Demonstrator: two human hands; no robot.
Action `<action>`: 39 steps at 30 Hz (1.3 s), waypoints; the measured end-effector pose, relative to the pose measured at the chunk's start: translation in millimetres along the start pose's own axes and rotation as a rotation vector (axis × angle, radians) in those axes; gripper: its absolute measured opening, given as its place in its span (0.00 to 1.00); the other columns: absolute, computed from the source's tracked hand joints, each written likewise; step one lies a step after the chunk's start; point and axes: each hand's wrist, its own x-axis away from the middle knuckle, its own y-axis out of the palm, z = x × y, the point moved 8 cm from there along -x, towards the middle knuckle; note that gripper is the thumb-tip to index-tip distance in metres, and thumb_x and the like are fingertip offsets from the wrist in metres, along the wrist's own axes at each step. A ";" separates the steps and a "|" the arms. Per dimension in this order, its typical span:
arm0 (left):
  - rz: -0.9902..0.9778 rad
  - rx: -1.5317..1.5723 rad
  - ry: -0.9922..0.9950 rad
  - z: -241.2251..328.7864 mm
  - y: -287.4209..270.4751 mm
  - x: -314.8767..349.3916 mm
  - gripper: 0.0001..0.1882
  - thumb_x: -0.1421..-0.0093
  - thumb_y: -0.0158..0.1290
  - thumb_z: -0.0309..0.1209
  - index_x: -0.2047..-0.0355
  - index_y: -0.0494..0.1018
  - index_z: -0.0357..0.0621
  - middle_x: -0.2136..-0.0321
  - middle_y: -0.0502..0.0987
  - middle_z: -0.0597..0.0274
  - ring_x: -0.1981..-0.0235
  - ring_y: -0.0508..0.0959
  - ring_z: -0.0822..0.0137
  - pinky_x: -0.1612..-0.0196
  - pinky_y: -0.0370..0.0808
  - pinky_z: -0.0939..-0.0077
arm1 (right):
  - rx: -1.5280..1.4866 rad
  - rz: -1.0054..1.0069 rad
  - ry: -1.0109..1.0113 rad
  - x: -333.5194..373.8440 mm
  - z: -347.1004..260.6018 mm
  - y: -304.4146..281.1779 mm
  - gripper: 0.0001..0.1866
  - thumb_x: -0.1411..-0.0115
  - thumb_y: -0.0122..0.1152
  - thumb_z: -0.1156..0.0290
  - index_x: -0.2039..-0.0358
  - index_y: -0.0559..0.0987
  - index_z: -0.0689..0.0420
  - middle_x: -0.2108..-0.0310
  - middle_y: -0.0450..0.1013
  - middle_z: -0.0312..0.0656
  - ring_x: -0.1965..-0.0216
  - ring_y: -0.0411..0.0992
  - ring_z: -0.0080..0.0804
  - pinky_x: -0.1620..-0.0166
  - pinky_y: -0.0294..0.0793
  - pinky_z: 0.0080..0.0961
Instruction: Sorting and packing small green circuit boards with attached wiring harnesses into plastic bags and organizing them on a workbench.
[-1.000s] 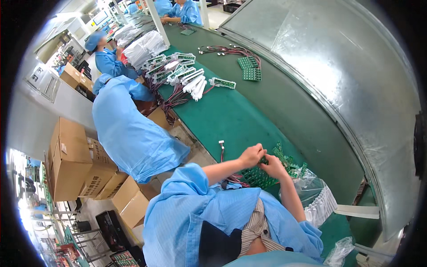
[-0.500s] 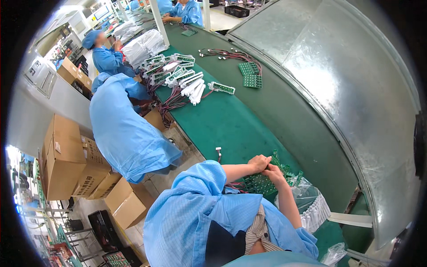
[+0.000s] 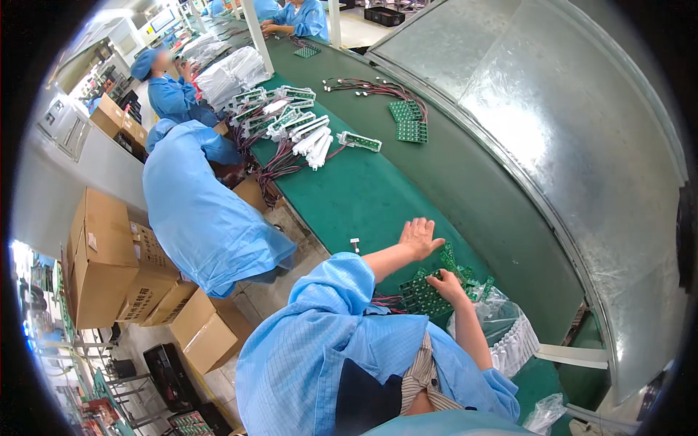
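My left hand (image 3: 419,238) reaches over the green bench top, fingers spread, holding nothing. Closer to me, my right hand (image 3: 449,288) has its fingers curled on the edge of a green circuit board panel (image 3: 423,296). Reddish-dark wires (image 3: 387,301) run out from that panel's left side. Just beyond my right hand lie narrow green board strips (image 3: 448,256), some partly covered by my fingers. A clear plastic bag (image 3: 496,314) with white parts (image 3: 515,346) sits to the right. A small white connector (image 3: 355,241) lies left of my left hand.
Farther up the bench (image 3: 356,196) is a pile of white housings (image 3: 314,145) with boards and wires. Wired board panels (image 3: 411,131) lie on the darker surface beyond. A co-worker in blue (image 3: 207,196) bends at the left, near cardboard boxes (image 3: 105,261). A metal panel (image 3: 552,145) bounds the right.
My left hand has come away from my right hand, moving up and slightly left, and its fingers have spread. The right hand stays at the circuit board panel.
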 end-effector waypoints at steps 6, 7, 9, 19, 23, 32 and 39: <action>-0.191 0.218 -0.031 19.6 36.9 44.7 0.24 0.45 0.41 0.51 0.64 0.63 0.40 0.65 0.71 0.45 0.58 0.70 0.48 0.58 0.64 0.57 | 0.101 0.240 -0.029 -4.4 11.9 -9.6 0.18 0.54 0.59 0.66 0.66 0.71 0.65 0.71 0.71 0.47 0.69 0.69 0.33 0.64 0.67 0.27; -0.315 0.309 -0.143 16.8 50.9 51.2 0.25 0.45 0.40 0.51 0.63 0.63 0.39 0.63 0.72 0.44 0.58 0.70 0.47 0.57 0.65 0.56 | 0.100 0.243 -0.029 -3.8 19.2 -11.6 0.18 0.54 0.59 0.66 0.66 0.71 0.65 0.71 0.71 0.47 0.69 0.69 0.33 0.64 0.67 0.27; -0.243 0.332 -0.135 13.3 48.1 53.1 0.25 0.45 0.39 0.52 0.65 0.65 0.39 0.66 0.73 0.42 0.61 0.72 0.45 0.59 0.66 0.56 | -0.184 0.173 -0.054 7.7 1.0 -14.8 0.16 0.55 0.59 0.69 0.65 0.71 0.63 0.72 0.71 0.41 0.69 0.67 0.26 0.66 0.66 0.22; -0.252 0.301 -0.115 19.2 48.2 50.8 0.28 0.43 0.33 0.52 0.71 0.75 0.42 0.67 0.74 0.44 0.62 0.73 0.46 0.58 0.67 0.55 | -0.483 0.037 -0.136 32.1 -9.5 3.0 0.13 0.50 0.56 0.73 0.63 0.73 0.63 0.72 0.71 0.31 0.71 0.65 0.17 0.68 0.65 0.16; -0.284 0.272 -0.035 20.3 58.0 45.3 0.28 0.43 0.33 0.52 0.69 0.74 0.41 0.67 0.74 0.42 0.63 0.73 0.46 0.58 0.68 0.56 | -0.542 0.010 -0.164 32.9 -8.8 6.1 0.12 0.48 0.55 0.74 0.63 0.73 0.62 0.71 0.71 0.32 0.71 0.65 0.17 0.67 0.65 0.16; -0.003 -0.091 0.141 44.8 0.2 30.7 0.31 0.47 0.42 0.53 0.56 0.63 0.37 0.57 0.67 0.50 0.52 0.66 0.54 0.52 0.61 0.57 | -0.428 0.013 -0.044 26.7 10.5 5.6 0.13 0.47 0.55 0.71 0.63 0.73 0.63 0.72 0.72 0.35 0.71 0.66 0.17 0.68 0.66 0.18; -0.338 0.314 -0.152 28.3 50.9 71.7 0.24 0.46 0.41 0.50 0.64 0.66 0.38 0.63 0.72 0.44 0.59 0.71 0.48 0.58 0.66 0.58 | -0.285 0.082 0.008 25.7 20.2 -1.5 0.13 0.49 0.57 0.71 0.65 0.73 0.64 0.73 0.71 0.35 0.72 0.65 0.18 0.70 0.66 0.19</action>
